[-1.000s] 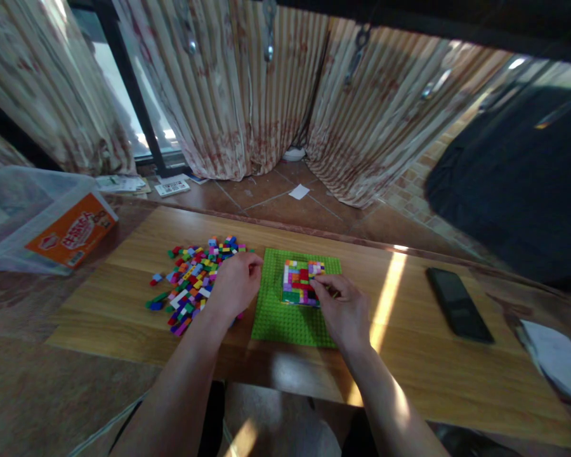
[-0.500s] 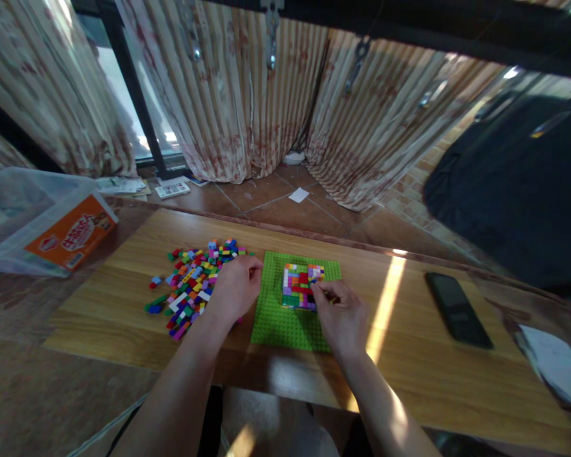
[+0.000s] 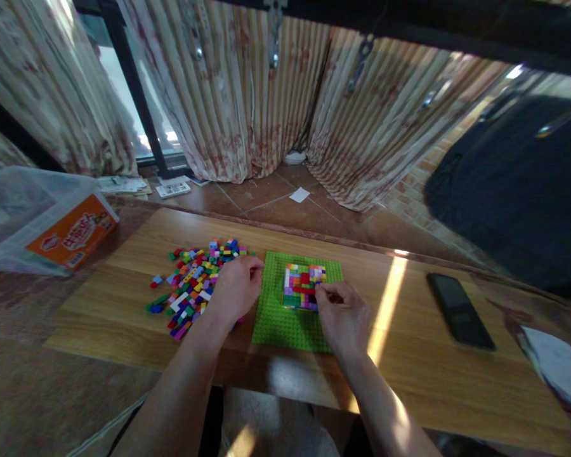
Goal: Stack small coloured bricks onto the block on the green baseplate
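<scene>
A green studded baseplate [image 3: 285,333] lies on the wooden table, bearing a low rectangular build of coloured toy bricks [image 3: 303,289]. My right hand [image 3: 345,314] is at the right edge of that build, thumb and forefinger pinched together against it. Whatever is between those fingertips is too small and hidden to make out. My left hand [image 3: 238,285] hovers by the plate's left edge with its fingers curled closed, and their contents are hidden. Partly behind it spreads a pile of loose toy bricks [image 3: 188,289] in many colours.
A clear plastic box [image 3: 14,254] with an orange label stands at the far left. On the table's right side lies a black phone [image 3: 460,311], with white papers [image 3: 556,362] beyond it. Striped curtains [image 3: 247,114] hang behind the table [image 3: 400,368].
My right hand has stayed at the right side of the build, its fingertips shifting only slightly. My left hand keeps its curled pose beside the plate. The camera view has tilted a little.
</scene>
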A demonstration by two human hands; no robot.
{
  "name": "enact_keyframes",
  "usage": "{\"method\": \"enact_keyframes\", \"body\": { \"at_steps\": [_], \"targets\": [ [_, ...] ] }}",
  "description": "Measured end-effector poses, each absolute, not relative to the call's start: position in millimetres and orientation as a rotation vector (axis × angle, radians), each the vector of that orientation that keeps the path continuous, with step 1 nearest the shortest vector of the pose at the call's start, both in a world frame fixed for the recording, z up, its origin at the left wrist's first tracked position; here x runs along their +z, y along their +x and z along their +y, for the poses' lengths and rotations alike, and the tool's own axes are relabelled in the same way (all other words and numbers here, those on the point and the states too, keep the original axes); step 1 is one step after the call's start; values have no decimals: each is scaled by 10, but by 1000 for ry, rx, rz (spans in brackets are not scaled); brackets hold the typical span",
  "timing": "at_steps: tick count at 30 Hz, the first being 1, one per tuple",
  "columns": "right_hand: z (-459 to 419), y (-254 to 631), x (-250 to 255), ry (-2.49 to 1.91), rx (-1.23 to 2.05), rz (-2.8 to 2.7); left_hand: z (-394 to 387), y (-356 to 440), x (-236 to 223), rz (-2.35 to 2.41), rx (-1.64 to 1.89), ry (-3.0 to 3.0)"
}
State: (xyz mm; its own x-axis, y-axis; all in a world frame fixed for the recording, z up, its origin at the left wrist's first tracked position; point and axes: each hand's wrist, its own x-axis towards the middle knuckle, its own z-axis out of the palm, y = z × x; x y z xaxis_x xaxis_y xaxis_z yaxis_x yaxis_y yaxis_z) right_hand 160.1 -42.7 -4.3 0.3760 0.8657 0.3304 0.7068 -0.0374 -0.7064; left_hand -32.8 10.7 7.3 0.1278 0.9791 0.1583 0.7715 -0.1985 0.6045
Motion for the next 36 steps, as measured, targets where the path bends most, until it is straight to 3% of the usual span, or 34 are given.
{"method": "enact_keyframes", "body": {
  "at_steps": [17,36],
  "targets": [
    [-391,1577,61,-1974,341,-1389,93,-217,44,1552,839,2118],
    [-368,1691,61,-1861,455,-1333,70,-209,65,1572,810,2121]
  ]
}}
